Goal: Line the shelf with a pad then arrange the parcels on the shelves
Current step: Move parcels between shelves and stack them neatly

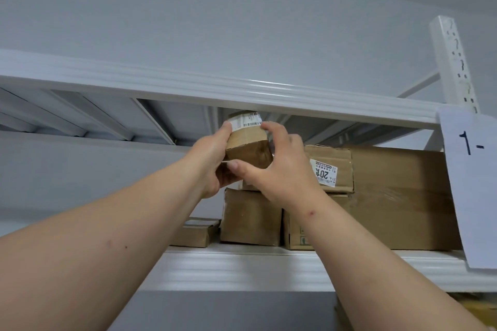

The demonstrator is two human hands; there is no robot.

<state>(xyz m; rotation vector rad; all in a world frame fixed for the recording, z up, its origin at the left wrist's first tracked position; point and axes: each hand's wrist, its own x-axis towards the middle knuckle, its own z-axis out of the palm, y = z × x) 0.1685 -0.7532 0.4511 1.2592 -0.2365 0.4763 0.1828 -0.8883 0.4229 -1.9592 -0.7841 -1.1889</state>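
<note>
Both hands are raised to a small brown parcel [248, 146] with a white barcode label on its top part. The left hand [212, 161] grips the parcel from the left side, with fingers curled around its lower left corner and the thumb up along the edge near the label. The right hand [279, 166] holds it from the right: the fingers are bent over the upper right edge and the thumb presses on the front lower edge. I cannot tell if the parcel rests on something or is only carried by the hands.

The parcel is just under the front beam of the upper shelf [242, 88] and above a medium brown box [250, 216], which stands on the lower shelf [242, 269]. To the left of this medium box lies a flat small box [197, 232]. To the right of the held parcel is a labelled box [332, 168] with big digits on its sticker, lying on top of other cartons. Further right is a large carton [398, 196]. A white paper sign [473, 183] hangs at the right, near the white upright post [454, 62].
</note>
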